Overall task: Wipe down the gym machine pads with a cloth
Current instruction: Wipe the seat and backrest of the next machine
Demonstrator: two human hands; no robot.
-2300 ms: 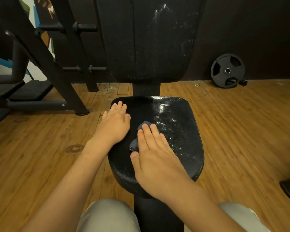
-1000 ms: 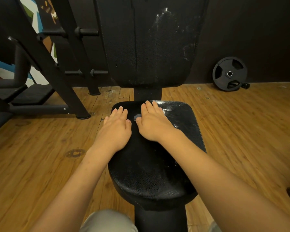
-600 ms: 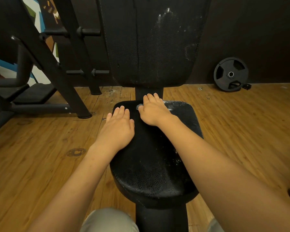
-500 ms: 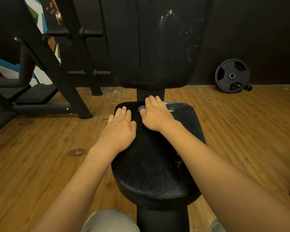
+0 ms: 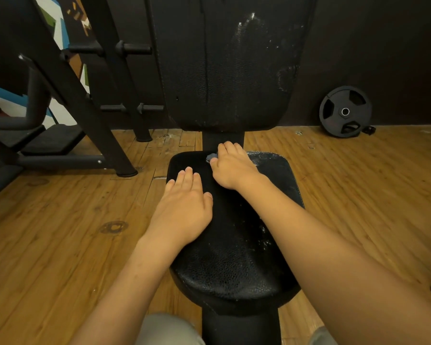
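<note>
While the left hand point(image 5: 184, 207) is lying flat and open along the left edge of the seat pad point(image 5: 234, 257), right hand point(image 5: 232, 168) is pressing the grey cloth point(image 5: 210, 157) at the far edge, fingers looking straight I think, cloth mostly hiding underneath, back pad point(image 5: 222, 70) standing upright just behind

With the seat pad point(image 5: 234, 257) as the dial, 12 o'clock is shut off. The upright back pad point(image 5: 224, 70) rises there, leaving only a narrow gap over the black post point(image 5: 223, 139) that joins the two. The right hand point(image 5: 232, 168), with the cloth point(image 5: 210, 157) under it, fills the pad's far edge at 12, and the left hand point(image 5: 184, 207) lies flat over the 10 o'clock side. The pad surface is free from its centre to 6 and along 3. Off the pad, a slanted machine frame point(image 5: 85, 108) with pegs blocks 10 to 11. Open wooden floor point(image 5: 60, 245) spreads at 9 and 3, and a weight plate point(image 5: 345, 112) leans on the wall at 2.
</note>
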